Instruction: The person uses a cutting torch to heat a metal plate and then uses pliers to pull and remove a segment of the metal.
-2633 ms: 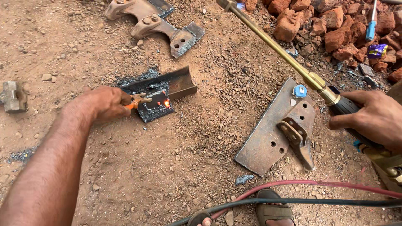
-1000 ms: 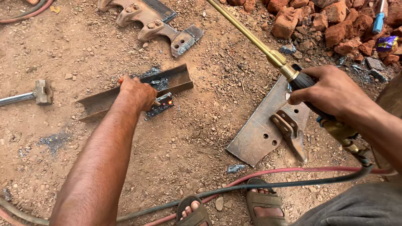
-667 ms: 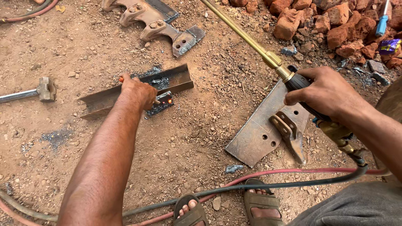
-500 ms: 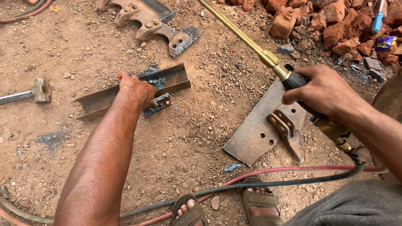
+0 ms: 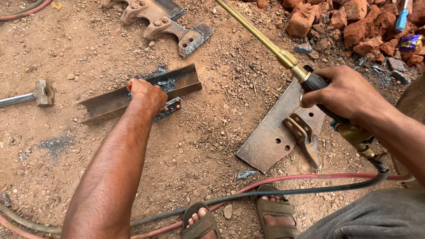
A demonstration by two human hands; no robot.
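- The cutting torch [image 5: 283, 57], a long brass tube with a black grip, slants from the top of the view down to the right; the right hand [image 5: 343, 93] is wrapped tight around the grip, fingers fully curled.
- Below that hand the torch body joins a red hose [image 5: 310, 177] and a dark hose [image 5: 274, 192], which run side by side across the dirt ground [image 5: 212, 146] past two sandalled feet [image 5: 234, 219].
- Under the torch grip lies a flat steel plate [image 5: 270, 137] with a welded bracket and holes.
- The left hand [image 5: 148, 95] is closed over something orange, too hidden to name, and rests on the angle iron [image 5: 110, 102], which lies on the ground left of centre.
- Just beside that hand a small dark metal piece [image 5: 170, 108] shows glowing red spots.
- Farther out: a sledgehammer [image 5: 37, 94] at the left edge, a toothed casting [image 5: 164, 22] at the top, and red broken bricks [image 5: 345, 20] at top right.
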